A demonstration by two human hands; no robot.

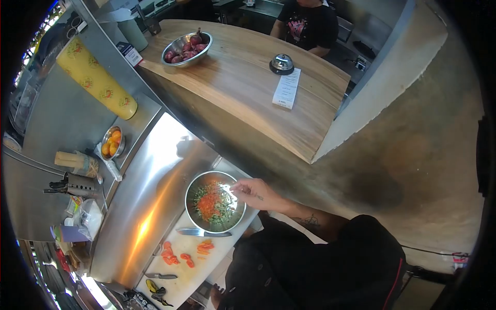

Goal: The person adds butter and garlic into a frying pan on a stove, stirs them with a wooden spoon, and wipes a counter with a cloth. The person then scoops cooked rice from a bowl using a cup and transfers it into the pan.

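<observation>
My right hand (250, 191) is over the near rim of a steel mixing bowl (189, 211), its fingers pinched together; what they hold, if anything, I cannot make out. Chopped orange-red vegetable (208, 205) lies in the bowl over chopped green pieces (222, 216). Low beside the cutting board (199, 266), my left hand (216, 293) is partly in view, fingers slightly apart with nothing seen in them. A large knife (204, 232) lies on the board next to the bowl. Red pieces (169, 253), orange strips (205, 247) and a small knife (161, 276) lie further along it.
Beyond the steel counter (134, 206) stand a small bowl of orange fruit (112, 143), a knife holder (80, 185) and a yellow roll (98, 77). A wooden ledge (243, 67) holds a bowl of red onions (187, 49), a bell (282, 63) and a receipt (287, 89). Another person (310, 26) is behind it.
</observation>
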